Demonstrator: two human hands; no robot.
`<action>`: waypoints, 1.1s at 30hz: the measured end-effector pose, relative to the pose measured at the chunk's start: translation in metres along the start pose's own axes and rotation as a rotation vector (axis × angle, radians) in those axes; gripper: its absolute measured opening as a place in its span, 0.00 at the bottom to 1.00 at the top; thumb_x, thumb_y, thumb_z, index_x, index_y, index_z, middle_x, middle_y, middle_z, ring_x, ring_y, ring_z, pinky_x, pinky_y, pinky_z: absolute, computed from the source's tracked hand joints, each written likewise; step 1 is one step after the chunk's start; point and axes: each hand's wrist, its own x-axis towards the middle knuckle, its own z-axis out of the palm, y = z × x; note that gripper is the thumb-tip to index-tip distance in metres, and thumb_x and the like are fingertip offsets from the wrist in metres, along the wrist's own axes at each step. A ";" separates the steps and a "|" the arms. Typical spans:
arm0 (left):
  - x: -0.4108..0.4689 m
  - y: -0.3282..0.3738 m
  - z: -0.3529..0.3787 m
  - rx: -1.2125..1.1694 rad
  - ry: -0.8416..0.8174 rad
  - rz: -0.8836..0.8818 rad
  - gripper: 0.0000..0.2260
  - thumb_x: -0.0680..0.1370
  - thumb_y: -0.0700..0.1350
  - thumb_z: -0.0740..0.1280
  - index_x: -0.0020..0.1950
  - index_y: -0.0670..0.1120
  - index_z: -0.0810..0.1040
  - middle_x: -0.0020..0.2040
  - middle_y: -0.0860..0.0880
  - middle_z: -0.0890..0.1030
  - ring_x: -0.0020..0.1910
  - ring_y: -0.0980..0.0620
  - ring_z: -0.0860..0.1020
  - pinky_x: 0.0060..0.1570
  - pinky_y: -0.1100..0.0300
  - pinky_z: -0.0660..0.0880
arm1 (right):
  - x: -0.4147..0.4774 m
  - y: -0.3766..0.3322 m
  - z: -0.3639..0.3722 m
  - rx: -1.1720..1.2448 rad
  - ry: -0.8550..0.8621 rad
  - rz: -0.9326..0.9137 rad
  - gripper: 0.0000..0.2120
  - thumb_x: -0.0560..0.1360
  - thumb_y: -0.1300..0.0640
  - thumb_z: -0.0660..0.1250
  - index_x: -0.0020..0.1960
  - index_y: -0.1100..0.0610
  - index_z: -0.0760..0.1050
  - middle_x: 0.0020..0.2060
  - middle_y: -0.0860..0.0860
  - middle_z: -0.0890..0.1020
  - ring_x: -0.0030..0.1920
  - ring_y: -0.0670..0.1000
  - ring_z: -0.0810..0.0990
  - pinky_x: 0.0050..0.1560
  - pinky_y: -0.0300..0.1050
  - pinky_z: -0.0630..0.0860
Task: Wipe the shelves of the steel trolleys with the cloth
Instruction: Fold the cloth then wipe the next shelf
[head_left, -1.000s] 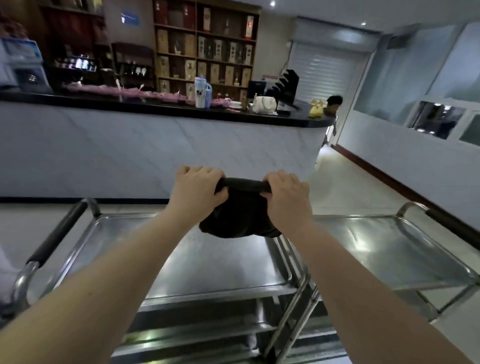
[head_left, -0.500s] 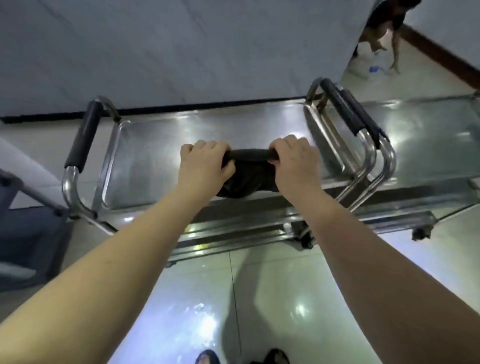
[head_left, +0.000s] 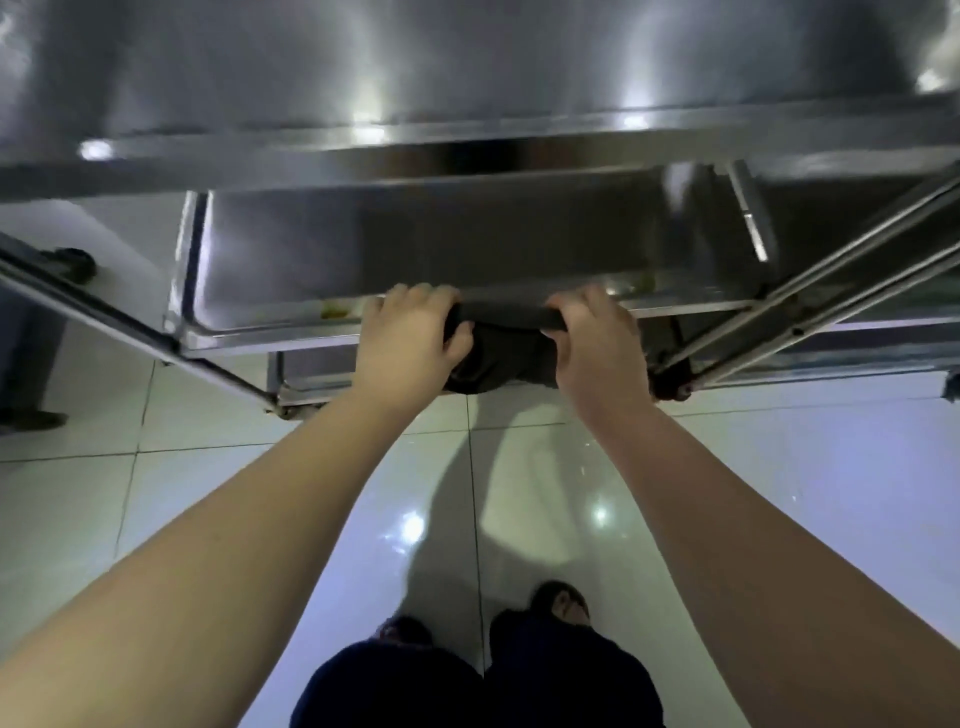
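A dark cloth (head_left: 506, 345) hangs stretched between my left hand (head_left: 410, 338) and my right hand (head_left: 597, 343), both closed on its top edge. The cloth sits at the front rim of the steel trolley's middle shelf (head_left: 415, 249). The trolley's top shelf (head_left: 467, 78) fills the upper part of the view, close to the camera. A lower shelf (head_left: 311, 374) shows just beneath the middle one, partly hidden by my hands.
A second trolley's slanted steel legs (head_left: 810, 301) stand at the right, touching the first. A caster wheel (head_left: 72, 265) sits at the left. My feet (head_left: 561, 608) stand on glossy white floor tiles (head_left: 208, 467). A dark object (head_left: 26, 364) rises at the far left.
The view has tilted down and closer to the trolley. Both hands have lowered the cloth from the top shelf level to the front of the middle shelf.
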 end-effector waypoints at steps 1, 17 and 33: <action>0.004 -0.004 0.020 -0.013 0.019 0.010 0.13 0.78 0.50 0.65 0.58 0.45 0.78 0.51 0.44 0.80 0.53 0.40 0.74 0.48 0.49 0.65 | 0.001 0.011 0.016 0.012 0.019 -0.013 0.11 0.74 0.66 0.67 0.55 0.59 0.78 0.50 0.57 0.78 0.48 0.60 0.76 0.51 0.53 0.71; 0.147 -0.027 0.133 -0.009 0.137 -0.175 0.17 0.82 0.55 0.57 0.70 0.53 0.71 0.66 0.44 0.74 0.65 0.41 0.70 0.60 0.46 0.66 | 0.132 0.086 0.124 -0.369 0.160 0.105 0.27 0.76 0.55 0.66 0.73 0.51 0.64 0.72 0.57 0.63 0.74 0.63 0.56 0.70 0.63 0.52; 0.173 -0.070 0.170 -0.002 0.019 -0.160 0.22 0.84 0.46 0.51 0.79 0.53 0.58 0.79 0.50 0.59 0.78 0.47 0.54 0.75 0.47 0.52 | 0.155 0.092 0.191 -0.321 -0.282 0.006 0.27 0.76 0.29 0.40 0.74 0.28 0.38 0.79 0.43 0.44 0.76 0.63 0.34 0.67 0.71 0.28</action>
